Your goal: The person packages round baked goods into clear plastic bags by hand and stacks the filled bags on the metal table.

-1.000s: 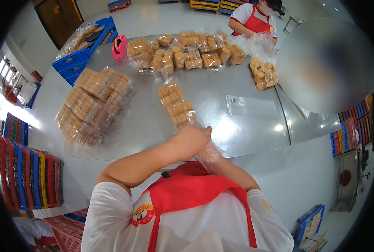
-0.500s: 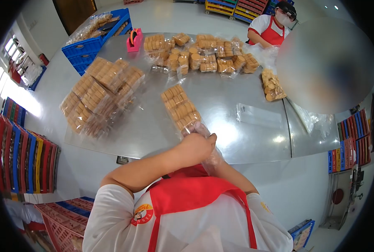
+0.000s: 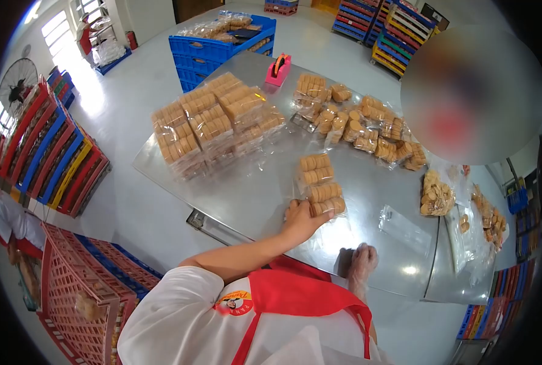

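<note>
My bare left hand [image 3: 305, 219] is closed on the near part of a clear pack of round biscuits [image 3: 317, 172], thumb and fingers on either side. The pack lies on the steel table with its biscuits in several short rows. My right hand [image 3: 363, 261], in a thin clear glove, is at the table's front edge, apart from the pack. Its fingers look curled, and I see nothing in them. To the right of the pack lie flat clear bags [image 3: 404, 230]. A pile of filled biscuit packs [image 3: 213, 121] is to the left.
Loose bagged biscuits [image 3: 368, 125] line the table's far side, near a pink tape dispenser [image 3: 278, 70]. Blue crates [image 3: 219, 55] stand beyond the far left corner. Red crates [image 3: 82, 292] are at my left. More biscuit bags [image 3: 438, 193] lie at the right.
My view has turned left. My right hand has come away from the pack's bag end to the table edge. My left hand now grips the pack's side.
</note>
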`<act>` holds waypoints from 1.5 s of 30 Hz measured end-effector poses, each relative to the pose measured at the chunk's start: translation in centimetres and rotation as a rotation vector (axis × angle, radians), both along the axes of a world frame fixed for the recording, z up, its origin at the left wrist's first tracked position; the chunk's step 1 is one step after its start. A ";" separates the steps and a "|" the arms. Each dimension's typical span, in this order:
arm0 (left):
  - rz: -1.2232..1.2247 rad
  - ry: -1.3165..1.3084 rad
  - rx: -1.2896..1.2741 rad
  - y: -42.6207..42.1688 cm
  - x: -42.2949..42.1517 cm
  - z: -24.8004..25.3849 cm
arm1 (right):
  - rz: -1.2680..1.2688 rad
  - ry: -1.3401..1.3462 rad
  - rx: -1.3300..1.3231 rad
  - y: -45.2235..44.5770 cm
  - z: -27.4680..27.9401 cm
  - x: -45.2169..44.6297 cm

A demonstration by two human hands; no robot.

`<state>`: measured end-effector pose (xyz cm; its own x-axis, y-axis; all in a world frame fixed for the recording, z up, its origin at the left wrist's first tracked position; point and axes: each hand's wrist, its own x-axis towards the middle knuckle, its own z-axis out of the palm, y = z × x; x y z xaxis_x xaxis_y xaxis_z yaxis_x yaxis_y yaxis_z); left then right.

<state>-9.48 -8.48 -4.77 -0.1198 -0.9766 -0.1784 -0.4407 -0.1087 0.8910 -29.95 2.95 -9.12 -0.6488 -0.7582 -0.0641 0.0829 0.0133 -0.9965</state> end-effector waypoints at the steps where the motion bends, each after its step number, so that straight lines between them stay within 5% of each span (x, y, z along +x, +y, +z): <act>1: -0.016 0.020 0.000 0.0 -0.3 -0.1 | 0.000 0.049 0.006 -1.1 0.2 -0.7; 6: -0.001 0.145 -0.142 -0.3 -1.1 -2.9 | 0.012 0.384 0.083 -4.9 0.1 -1.2; 12: 0.008 0.708 0.388 -1.1 2.3 0.2 | 0.020 0.530 0.035 -5.0 -2.0 -2.3; 18: 0.048 0.909 0.519 -2.1 5.9 4.8 | 0.064 0.398 0.065 -4.7 0.4 -1.2; 26: 0.050 1.069 0.226 -5.9 6.8 13.4 | 0.064 0.495 0.063 -5.3 -0.5 -2.3; 30: 0.109 0.853 -0.030 -14.3 8.2 16.1 | 0.042 0.535 0.047 -5.4 -0.6 -2.4; 34: 0.264 0.526 -0.018 -22.1 9.8 17.9 | 0.057 0.495 0.082 -5.3 -0.4 -2.7; 40: 0.424 -0.025 -0.069 -27.8 12.7 13.0 | 0.047 0.538 0.060 -5.1 -1.0 -2.8; 43: 0.213 -0.455 -0.306 -27.9 12.6 11.7 | 0.052 0.524 0.066 -5.0 -0.5 -2.8; 45: 0.257 -0.333 -0.223 -27.9 11.9 11.7 | 0.059 0.503 0.087 -4.9 -0.1 -2.5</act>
<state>2.43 -36.37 6.97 0.1589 -0.9860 0.0509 -0.6902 -0.0740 0.7199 -32.47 -1.94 -9.18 -0.5714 -0.8005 0.1809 -0.4101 0.0876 -0.9078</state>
